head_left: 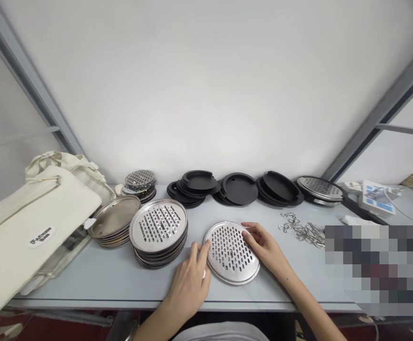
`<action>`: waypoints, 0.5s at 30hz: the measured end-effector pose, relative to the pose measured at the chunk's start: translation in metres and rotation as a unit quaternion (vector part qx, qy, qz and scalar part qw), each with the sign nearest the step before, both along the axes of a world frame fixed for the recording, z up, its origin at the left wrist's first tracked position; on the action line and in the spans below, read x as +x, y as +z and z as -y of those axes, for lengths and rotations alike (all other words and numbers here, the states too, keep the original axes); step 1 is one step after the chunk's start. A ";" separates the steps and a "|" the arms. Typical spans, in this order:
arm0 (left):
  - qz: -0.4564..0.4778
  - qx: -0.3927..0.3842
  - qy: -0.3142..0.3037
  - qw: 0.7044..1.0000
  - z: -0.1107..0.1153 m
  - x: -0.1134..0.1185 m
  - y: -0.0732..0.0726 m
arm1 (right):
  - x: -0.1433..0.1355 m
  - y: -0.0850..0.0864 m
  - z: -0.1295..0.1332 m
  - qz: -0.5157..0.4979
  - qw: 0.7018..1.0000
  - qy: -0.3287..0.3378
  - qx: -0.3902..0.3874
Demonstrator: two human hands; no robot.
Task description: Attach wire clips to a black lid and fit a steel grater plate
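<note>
A round metal plate (pixel 232 253) with rows of slots lies before me near the table's front edge. My left hand (pixel 190 277) holds its left rim with the fingertips, and a small white bit shows between its fingers. My right hand (pixel 263 244) grips the upper right rim, thumb on top and fingers along the edge. Just left of my left hand stands a stack of similar slotted plates (pixel 161 225). Beside that is a stack of plain round metal plates (pixel 115 218). What lies beneath the held plate is hidden.
Black round trays (pixel 241 189) sit in piles along the wall, with a grater-like disc (pixel 320 187) at their right end. Small grated discs (pixel 140 179) stand back left. Wire hooks (pixel 307 232) lie loose at right. A cream bag (pixel 50 203) covers the left end.
</note>
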State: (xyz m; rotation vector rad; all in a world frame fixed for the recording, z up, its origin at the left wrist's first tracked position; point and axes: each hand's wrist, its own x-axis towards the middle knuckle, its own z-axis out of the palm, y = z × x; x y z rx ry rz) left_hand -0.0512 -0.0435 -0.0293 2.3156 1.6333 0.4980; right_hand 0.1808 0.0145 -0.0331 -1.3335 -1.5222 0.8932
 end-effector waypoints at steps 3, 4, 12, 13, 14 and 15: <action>0.057 0.005 0.010 0.998 0.001 0.000 0.002 | -0.001 0.007 0.003 -0.047 0.999 0.021 0.002; 0.079 0.004 0.010 0.997 0.001 0.000 0.003 | -0.001 0.011 0.005 -0.059 0.998 0.017 0.007; 0.242 -0.058 -0.002 0.969 0.002 -0.011 0.009 | -0.003 0.023 0.015 -0.062 0.992 -0.030 0.103; 0.248 -0.046 -0.002 0.968 0.001 -0.011 0.007 | -0.003 0.022 0.016 -0.062 0.991 -0.036 0.114; 0.248 -0.032 0.002 0.968 0.001 -0.011 0.004 | -0.003 0.021 0.017 -0.065 0.990 -0.039 0.123; 0.246 -0.018 0.007 0.969 0.000 -0.011 0.001 | -0.003 0.020 0.018 -0.067 0.989 -0.038 0.128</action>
